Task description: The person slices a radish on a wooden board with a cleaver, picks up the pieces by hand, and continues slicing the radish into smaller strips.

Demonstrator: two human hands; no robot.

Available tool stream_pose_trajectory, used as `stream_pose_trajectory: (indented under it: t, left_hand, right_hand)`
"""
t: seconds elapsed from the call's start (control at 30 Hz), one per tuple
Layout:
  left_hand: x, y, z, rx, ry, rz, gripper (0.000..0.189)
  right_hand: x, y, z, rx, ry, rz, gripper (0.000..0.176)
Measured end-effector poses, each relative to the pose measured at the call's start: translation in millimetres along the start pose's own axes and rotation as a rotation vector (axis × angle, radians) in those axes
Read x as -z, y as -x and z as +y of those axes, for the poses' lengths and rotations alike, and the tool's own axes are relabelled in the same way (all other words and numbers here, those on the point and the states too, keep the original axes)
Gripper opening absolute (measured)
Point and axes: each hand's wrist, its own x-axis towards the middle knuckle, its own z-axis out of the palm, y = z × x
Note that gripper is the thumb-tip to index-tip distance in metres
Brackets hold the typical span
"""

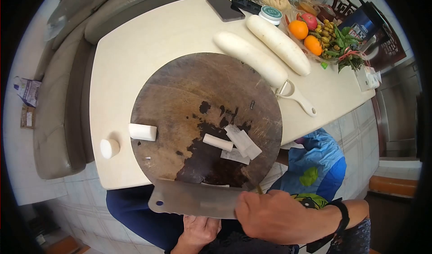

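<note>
Home: sofa (67, 96), tiled floor (76, 209), chopping board (180, 101)

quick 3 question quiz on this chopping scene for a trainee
1. True or false: the right hand holds the cleaver.
2. How many whole white radishes lie beyond the cutting board? A one, B two, C three.
3. Name the tool lying by the board's right rim.
Key: 1 true; 2 B; 3 the peeler.

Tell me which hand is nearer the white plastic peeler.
Right. The right hand, gripping the steel cleaver, is below the white plastic peeler in view; the left hand sits lower and further left.
</note>
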Motion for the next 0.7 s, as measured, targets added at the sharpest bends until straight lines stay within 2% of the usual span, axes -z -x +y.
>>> stream_pose_trajectory:
  t: [0.1,0.17,0.3,0.37,0.5,0.57,0.63,0.67,0.7]
  left_hand:
    - [3,-9,0,0.007,0.023,-0.009,0.031]
    - [4,-13,0,-0.016,0.039,0.001,0.035]
    - [2,-10,1,-0.011,0.044,0.015,0.035]
    - [3,-7,1,-0.008,0.047,-0.006,0.035]
    - [3,-6,1,-0.024,0.046,-0.011,0.034]
    - [1,-1,0,-0.046,0.066,0.005,0.034]
    - [-6,14,-8,-0.047,-0.020,0.001,0.033]
    - [-11,15,-12,-0.076,-0.046,0.020,0.031]
    - [2,-1,-8,0.219,-0.006,-0.435,0.031]
  right_hand:
    - [3,-6,0,-0.021,0.031,0.029,0.016]
    - [9,0,7,-0.117,-0.135,0.006,0.017]
    - [18,12,6,-0.090,-0.196,-0.012,0.017]
    - [19,16,2,-0.031,-0.133,0.002,0.015]
    - [20,17,3,-0.085,-0.148,-0.083,0.015]
    - [17,17,3,-0.050,-0.194,-0.073,0.016]
    - [-1,16,2,-0.008,-0.131,0.040,0.018]
    - [-8,11,-7,-0.089,-0.175,0.047,0.009]
    - [-20,6,-10,-0.061,-0.296,0.188,0.009]
